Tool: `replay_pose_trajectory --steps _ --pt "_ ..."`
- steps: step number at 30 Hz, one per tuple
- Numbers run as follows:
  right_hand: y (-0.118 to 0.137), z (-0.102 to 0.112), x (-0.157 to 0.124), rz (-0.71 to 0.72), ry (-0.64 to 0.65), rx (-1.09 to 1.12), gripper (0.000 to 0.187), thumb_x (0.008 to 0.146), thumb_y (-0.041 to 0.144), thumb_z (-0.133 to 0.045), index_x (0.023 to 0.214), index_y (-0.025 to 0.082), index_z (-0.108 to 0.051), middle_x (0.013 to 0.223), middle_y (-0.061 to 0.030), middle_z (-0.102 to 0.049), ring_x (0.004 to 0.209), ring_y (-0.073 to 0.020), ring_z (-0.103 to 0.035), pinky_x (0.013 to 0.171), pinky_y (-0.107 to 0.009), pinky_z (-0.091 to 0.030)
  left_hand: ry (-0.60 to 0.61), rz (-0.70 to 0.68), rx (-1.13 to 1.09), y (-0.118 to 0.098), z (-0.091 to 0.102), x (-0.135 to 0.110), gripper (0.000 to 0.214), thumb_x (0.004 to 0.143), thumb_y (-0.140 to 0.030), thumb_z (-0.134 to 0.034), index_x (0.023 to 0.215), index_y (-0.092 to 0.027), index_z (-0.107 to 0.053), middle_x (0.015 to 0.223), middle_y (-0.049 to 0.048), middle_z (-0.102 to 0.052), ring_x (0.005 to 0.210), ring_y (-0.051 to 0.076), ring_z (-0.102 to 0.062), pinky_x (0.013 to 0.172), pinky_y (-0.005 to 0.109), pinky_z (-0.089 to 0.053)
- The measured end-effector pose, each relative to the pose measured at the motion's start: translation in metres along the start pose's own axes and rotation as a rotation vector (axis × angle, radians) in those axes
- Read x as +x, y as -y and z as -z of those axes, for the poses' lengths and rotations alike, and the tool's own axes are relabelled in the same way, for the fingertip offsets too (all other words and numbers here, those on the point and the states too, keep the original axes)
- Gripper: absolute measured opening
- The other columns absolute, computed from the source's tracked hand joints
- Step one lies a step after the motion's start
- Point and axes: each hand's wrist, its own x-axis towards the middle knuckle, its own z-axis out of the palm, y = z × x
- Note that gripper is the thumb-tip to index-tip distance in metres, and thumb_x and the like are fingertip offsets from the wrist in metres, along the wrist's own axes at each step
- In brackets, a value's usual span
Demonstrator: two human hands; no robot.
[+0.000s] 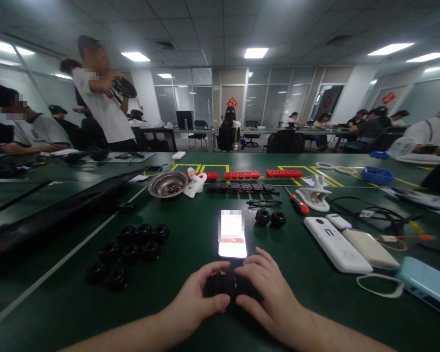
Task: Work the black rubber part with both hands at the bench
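My left hand and my right hand meet low at the centre of the green table, both wrapped round a black part that looks like small rubber wheels on the tabletop. Their fingers mostly cover it. Just beyond my fingertips lies a lit phone. Several loose black wheels lie in a cluster to the left. Two more black wheels sit behind the phone to the right.
A metal bowl, white clamps, red blocks, black blocks and a red-handled screwdriver lie further back. White and beige power banks and cables fill the right. Other people sit or stand around the room.
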Motion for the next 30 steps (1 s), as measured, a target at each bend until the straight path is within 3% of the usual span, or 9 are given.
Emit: replay_pose_trajectory --steps 3,6,10,14,17,21,25,27,30 --pt "0.0036 -0.0012 -0.0002 0.097 -0.047 -0.06 0.025 0.078 0.029 -0.052 0.101 0.018 -0.048 0.086 -0.0052 -0.061 0.085 -0.0201 -0.053 0.091 -0.046 -0.031 -0.01 0.02 -0.001 -0.0005 -0.0003 -0.0002 0.061 0.054 -0.041 -0.07 0.106 -0.017 -0.048 0.092 0.0066 -0.057 0.07 0.016 -0.059 0.057 0.026 -0.046" --pt "0.0084 -0.0006 -0.0006 0.197 -0.059 -0.115 0.028 0.078 0.019 -0.049 0.107 0.019 -0.046 0.096 -0.006 -0.06 0.09 -0.0194 -0.052 0.093 -0.044 -0.029 0.024 0.042 -0.008 0.0004 -0.0011 0.0002 0.059 0.058 -0.05 -0.063 0.101 -0.012 -0.049 0.076 0.0064 -0.061 0.06 0.017 -0.06 0.052 0.027 -0.045" --pt "0.0084 0.0012 -0.001 0.055 0.022 -0.041 0.041 0.075 0.03 -0.052 0.112 0.016 -0.041 0.102 -0.0094 -0.055 0.095 -0.023 -0.049 0.093 -0.049 -0.028 -0.023 -0.046 0.006 0.0019 -0.0021 -0.0008 0.049 0.055 -0.039 -0.07 0.094 -0.016 -0.052 0.085 0.0039 -0.058 0.068 0.014 -0.057 0.057 0.025 -0.045" --pt "0.005 -0.0017 0.0001 -0.016 0.05 -0.001 0.03 0.077 0.03 -0.051 0.103 0.017 -0.046 0.092 -0.0075 -0.058 0.088 -0.0222 -0.051 0.089 -0.048 -0.034 0.002 -0.08 0.011 0.0027 -0.0007 -0.003 0.055 0.054 -0.033 -0.073 0.103 -0.02 -0.05 0.096 0.0036 -0.056 0.088 0.017 -0.054 0.075 0.028 -0.043" --pt "0.0039 -0.0056 0.0005 0.131 -0.002 -0.053 0.032 0.078 0.028 -0.052 0.106 0.015 -0.044 0.094 -0.0085 -0.059 0.089 -0.022 -0.051 0.088 -0.045 -0.036 0.006 -0.034 0.023 0.0028 0.0002 -0.0026 0.054 0.059 -0.044 -0.066 0.104 -0.018 -0.049 0.097 0.0072 -0.055 0.082 0.02 -0.056 0.063 0.029 -0.046" --pt "0.0043 -0.0073 -0.0005 0.246 -0.057 -0.107 0.029 0.077 0.015 -0.05 0.105 0.017 -0.044 0.099 -0.0073 -0.057 0.093 -0.0201 -0.049 0.091 -0.042 -0.034 0.047 -0.004 0.032 0.0017 -0.0013 -0.0005 0.053 0.062 -0.05 -0.06 0.097 -0.013 -0.049 0.076 0.0053 -0.058 0.06 0.016 -0.059 0.051 0.026 -0.044" --pt "0.0041 -0.0043 -0.0013 0.03 -0.024 -0.021 0.037 0.074 0.031 -0.054 0.105 0.015 -0.043 0.098 -0.0098 -0.054 0.092 -0.023 -0.049 0.084 -0.042 -0.04 0.038 -0.03 0.028 0.0008 -0.0021 -0.0015 0.048 0.058 -0.042 -0.067 0.094 -0.015 -0.051 0.083 0.0037 -0.056 0.063 0.013 -0.056 0.052 0.025 -0.043" --pt "0.004 -0.0029 -0.0011 -0.063 0.026 0.018 0.032 0.075 0.035 -0.052 0.1 0.015 -0.048 0.092 -0.0088 -0.056 0.088 -0.023 -0.05 0.08 -0.042 -0.042 0.043 -0.053 0.045 0.0009 -0.0013 -0.003 0.048 0.056 -0.032 -0.071 0.097 -0.018 -0.051 0.09 0.003 -0.055 0.072 0.014 -0.056 0.062 0.027 -0.044" --pt "0.0048 -0.0025 -0.0009 -0.001 0.059 0.026 0.027 0.078 0.033 -0.049 0.099 0.016 -0.05 0.085 -0.0073 -0.058 0.084 -0.0218 -0.051 0.083 -0.044 -0.04 0.072 -0.095 0.07 0.0014 0.0 -0.0042 0.048 0.056 -0.028 -0.072 0.098 -0.018 -0.052 0.093 0.0028 -0.056 0.084 0.017 -0.054 0.071 0.028 -0.042"
